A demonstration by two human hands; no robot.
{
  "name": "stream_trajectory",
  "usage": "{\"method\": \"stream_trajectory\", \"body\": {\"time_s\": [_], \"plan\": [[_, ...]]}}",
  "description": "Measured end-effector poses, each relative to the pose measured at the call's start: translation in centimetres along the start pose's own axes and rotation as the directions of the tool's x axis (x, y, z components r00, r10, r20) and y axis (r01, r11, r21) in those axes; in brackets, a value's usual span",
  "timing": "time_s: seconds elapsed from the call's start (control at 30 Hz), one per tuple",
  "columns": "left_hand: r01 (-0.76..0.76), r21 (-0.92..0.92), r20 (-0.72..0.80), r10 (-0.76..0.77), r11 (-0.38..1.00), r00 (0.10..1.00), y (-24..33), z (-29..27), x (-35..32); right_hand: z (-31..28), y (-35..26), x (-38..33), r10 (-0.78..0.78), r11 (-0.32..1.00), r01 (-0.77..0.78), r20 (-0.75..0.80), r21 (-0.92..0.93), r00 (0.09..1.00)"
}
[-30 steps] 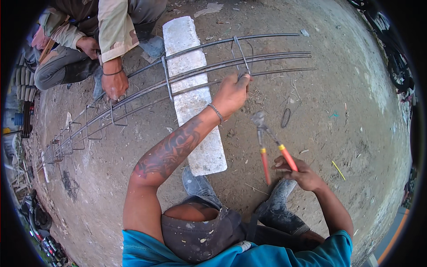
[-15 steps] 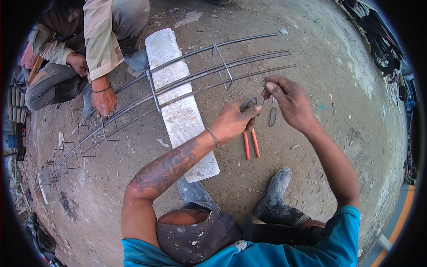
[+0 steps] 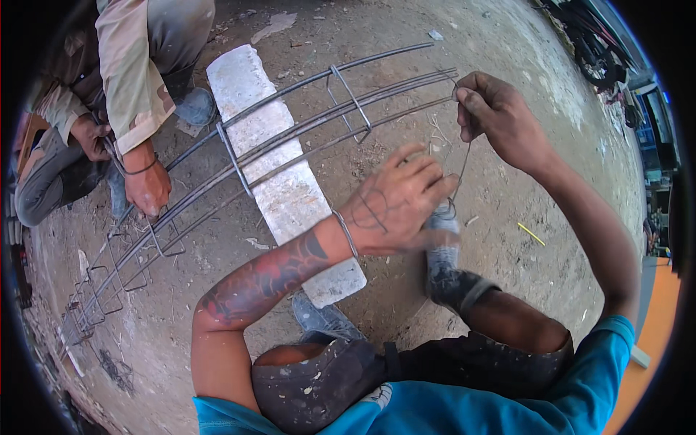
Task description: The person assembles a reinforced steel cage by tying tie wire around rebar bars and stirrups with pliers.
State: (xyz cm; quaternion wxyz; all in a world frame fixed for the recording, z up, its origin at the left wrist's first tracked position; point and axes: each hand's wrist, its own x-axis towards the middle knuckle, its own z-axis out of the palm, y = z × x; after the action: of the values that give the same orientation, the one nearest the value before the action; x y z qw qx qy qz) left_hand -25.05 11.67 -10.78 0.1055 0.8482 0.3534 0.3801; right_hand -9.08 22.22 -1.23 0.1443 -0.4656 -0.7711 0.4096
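I see right hand (image 3: 500,119) pinching thin wire (image 3: 464,156) by the rod cage (image 3: 290,148) on the ground; left hand (image 3: 399,199) fingers curled, grip unclear. Wire's light, bendy (grab ends).

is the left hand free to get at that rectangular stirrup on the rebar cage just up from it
Probably yes. The left hand sits just below the stirrup on the rebar cage, with nothing between them, though it seems to share a thin tie wire with the right hand.
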Motion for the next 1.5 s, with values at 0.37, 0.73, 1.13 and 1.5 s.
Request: {"method": "stream_trajectory", "body": {"time_s": [0.37, 0.73, 1.13, 1.5], "plan": [[0.673, -0.218, 0.066, -0.677, 0.707, 0.733, -1.6, -0.6, -1.0, 0.1, 2.6, 7.3, -0.223, 0.722, 0.038, 0.18, 0.691, 0.958], [0.704, -0.71, 0.275, -0.921, -0.001, 0.277, 2.4, 2.2, 3.6, 1.5, 4.1, 10.1, -0.288, 0.634, 0.245, -0.07, 0.733, 0.955], [0.673, -0.031, -0.307, -0.647, 0.739, 0.697, -5.9, 0.8, 4.2, 2.7, 7.4, 11.8, -0.121, 0.993, 0.121, 0.014, -0.005, 0.993], [0.904, 0.173, 0.22, -0.91, 0.392, 0.352, -22.4, -4.0, 5.6, 6.6, 11.6, 19.9, -0.356, 0.693, 0.488, 0.337, -0.53, 0.872]]}}
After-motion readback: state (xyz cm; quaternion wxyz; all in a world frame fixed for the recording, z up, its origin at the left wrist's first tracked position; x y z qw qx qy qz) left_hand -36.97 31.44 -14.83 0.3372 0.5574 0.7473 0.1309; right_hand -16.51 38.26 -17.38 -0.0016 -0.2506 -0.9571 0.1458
